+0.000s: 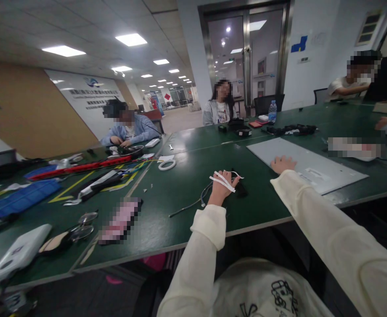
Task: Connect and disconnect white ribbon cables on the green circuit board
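Observation:
My left hand (222,186) rests on the green table (180,189) over a small black object (240,188), fingers curled, with white strips (221,180) lying across its back. A grey cable (193,203) trails out to the left of it. My right hand (282,164) lies flat with fingers spread on the near corner of a large grey panel (308,164), holding nothing. Both arms are in cream sleeves.
A white tape roll (167,164) lies further back. At left are blue trays (22,198), a long red tool (81,167), cables, a white device (18,251) and round metal parts (86,224). Three people sit at the far side; a water bottle (272,111) and black gear (292,129) stand there.

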A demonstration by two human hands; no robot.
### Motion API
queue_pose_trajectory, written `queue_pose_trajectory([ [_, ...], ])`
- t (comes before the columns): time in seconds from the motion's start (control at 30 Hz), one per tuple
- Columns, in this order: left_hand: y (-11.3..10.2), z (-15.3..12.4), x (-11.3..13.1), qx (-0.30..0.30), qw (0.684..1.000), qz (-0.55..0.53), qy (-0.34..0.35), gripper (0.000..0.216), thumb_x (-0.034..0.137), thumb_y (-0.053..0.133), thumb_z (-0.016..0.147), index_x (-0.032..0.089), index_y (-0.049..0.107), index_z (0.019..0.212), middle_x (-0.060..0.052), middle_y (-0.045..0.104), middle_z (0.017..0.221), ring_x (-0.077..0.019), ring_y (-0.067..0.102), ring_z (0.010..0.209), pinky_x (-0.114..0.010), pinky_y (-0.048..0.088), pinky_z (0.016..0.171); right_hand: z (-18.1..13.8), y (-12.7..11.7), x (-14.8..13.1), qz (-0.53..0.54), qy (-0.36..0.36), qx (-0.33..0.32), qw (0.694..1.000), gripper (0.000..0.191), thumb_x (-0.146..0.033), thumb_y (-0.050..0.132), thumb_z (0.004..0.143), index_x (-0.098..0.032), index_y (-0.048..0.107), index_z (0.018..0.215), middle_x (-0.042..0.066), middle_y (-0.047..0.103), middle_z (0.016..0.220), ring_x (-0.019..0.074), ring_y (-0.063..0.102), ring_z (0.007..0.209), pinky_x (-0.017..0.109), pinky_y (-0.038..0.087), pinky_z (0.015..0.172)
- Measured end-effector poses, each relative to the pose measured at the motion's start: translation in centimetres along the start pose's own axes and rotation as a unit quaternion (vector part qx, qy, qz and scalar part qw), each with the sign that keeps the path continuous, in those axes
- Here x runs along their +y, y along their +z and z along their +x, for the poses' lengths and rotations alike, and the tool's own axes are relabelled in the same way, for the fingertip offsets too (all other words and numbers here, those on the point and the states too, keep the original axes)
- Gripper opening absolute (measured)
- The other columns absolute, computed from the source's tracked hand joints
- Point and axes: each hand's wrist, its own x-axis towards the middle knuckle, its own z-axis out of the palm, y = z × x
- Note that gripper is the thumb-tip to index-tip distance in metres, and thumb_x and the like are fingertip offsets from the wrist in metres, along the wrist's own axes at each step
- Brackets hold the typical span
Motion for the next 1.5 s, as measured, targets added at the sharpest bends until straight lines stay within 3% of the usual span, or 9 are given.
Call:
queue_pose_trajectory([
  [0.3, -1.2, 0.2, 0.3, 0.036, 0.999, -0.005, 0.002, 0.051, 0.051, 0.028, 0.098, 0.014, 0.063, 0.103, -0.014, 0.063, 0.101, -0.0275, 0.055, 0.100, -0.041, 0.037, 0.089, -4.5, -0.9, -3.2, -0.025, -0.088, -0.021, 0.996, 0.059, -0.049, 0.023, 0.095, -0.020, 0.043, 0.142, 0.015, 0.029, 0.153, 0.0403, 0.025, 0.138, 0.064, 0.018, 0.106],
  [0.53, -3.7, 0.6, -1.6, 0.060, 0.997, -0.004, -0.054, 0.047, 0.048, 0.029, 0.098, 0.015, 0.062, 0.104, -0.014, 0.063, 0.103, -0.0277, 0.053, 0.101, -0.040, 0.037, 0.089, -9.7, -1.3, -5.9, -0.046, -0.240, -0.028, 0.969, 0.062, -0.054, 0.026, 0.096, -0.021, 0.037, 0.148, 0.014, 0.030, 0.154, 0.0381, 0.026, 0.138, 0.058, 0.023, 0.107],
  [0.87, -5.1, 1.1, -3.1, 0.066, 0.997, 0.029, -0.042, 0.047, 0.048, 0.028, 0.098, 0.014, 0.061, 0.101, -0.014, 0.064, 0.100, -0.0286, 0.055, 0.099, -0.040, 0.037, 0.088, -17.2, -3.0, -9.0, 0.002, -0.511, -0.069, 0.857, 0.064, -0.058, 0.031, 0.096, -0.020, 0.042, 0.147, 0.011, 0.029, 0.156, 0.0354, 0.022, 0.143, 0.053, 0.020, 0.112],
  [1.03, -4.4, 0.6, -3.2, 0.062, 0.995, 0.020, -0.071, 0.047, 0.049, 0.027, 0.098, 0.016, 0.061, 0.098, -0.013, 0.064, 0.097, -0.0275, 0.056, 0.097, -0.040, 0.037, 0.087, -16.8, -3.4, -10.1, 0.060, -0.592, -0.101, 0.797, 0.059, -0.053, 0.041, 0.095, -0.020, 0.046, 0.144, 0.011, 0.037, 0.152, 0.0287, 0.023, 0.144, 0.051, 0.019, 0.115],
  [1.13, -3.8, 0.2, -3.4, 0.065, 0.994, 0.023, -0.086, 0.045, 0.046, 0.027, 0.099, 0.017, 0.061, 0.098, -0.014, 0.064, 0.097, -0.0279, 0.056, 0.097, -0.041, 0.037, 0.087, -15.1, -3.4, -10.8, 0.125, -0.616, -0.121, 0.769, 0.050, -0.047, 0.049, 0.093, -0.021, 0.056, 0.135, 0.009, 0.045, 0.147, 0.0260, 0.038, 0.137, 0.042, 0.028, 0.113],
  [1.2, -3.4, 0.0, -3.5, 0.063, 0.994, 0.022, -0.090, 0.044, 0.046, 0.028, 0.098, 0.017, 0.061, 0.100, -0.014, 0.064, 0.098, -0.0282, 0.055, 0.099, -0.041, 0.037, 0.088, -13.9, -3.2, -11.0, 0.152, -0.595, -0.124, 0.779, 0.043, -0.039, 0.047, 0.095, -0.021, 0.059, 0.131, 0.008, 0.053, 0.140, 0.0231, 0.049, 0.129, 0.037, 0.036, 0.109],
  [1.27, -3.0, -0.2, -3.7, 0.058, 0.994, 0.016, -0.089, 0.045, 0.046, 0.029, 0.099, 0.016, 0.061, 0.101, -0.015, 0.064, 0.099, -0.0281, 0.055, 0.101, -0.040, 0.038, 0.088, -12.9, -2.9, -10.6, 0.133, -0.522, -0.082, 0.838, 0.042, -0.033, 0.043, 0.095, -0.019, 0.058, 0.132, 0.010, 0.053, 0.140, 0.0241, 0.049, 0.128, 0.039, 0.035, 0.109],
  [1.37, -2.5, -0.4, -3.8, 0.051, 0.995, 0.003, -0.087, 0.045, 0.046, 0.028, 0.099, 0.015, 0.062, 0.101, -0.015, 0.064, 0.100, -0.0276, 0.055, 0.101, -0.040, 0.038, 0.088, -11.3, -2.6, -8.9, 0.050, -0.325, 0.014, 0.944, 0.050, -0.040, 0.044, 0.094, -0.019, 0.049, 0.140, 0.015, 0.034, 0.152, 0.0386, 0.028, 0.139, 0.062, 0.023, 0.109],
  [1.5, -2.3, -0.4, -3.8, 0.036, 0.996, -0.008, -0.087, 0.046, 0.046, 0.028, 0.099, 0.016, 0.062, 0.099, -0.015, 0.064, 0.098, -0.0282, 0.055, 0.100, -0.041, 0.038, 0.087, -9.1, -2.2, -6.1, 0.001, -0.107, -0.003, 0.994, 0.063, -0.056, 0.034, 0.094, -0.022, 0.037, 0.148, 0.020, 0.022, 0.155, 0.0514, 0.017, 0.138, 0.077, 0.016, 0.097],
])
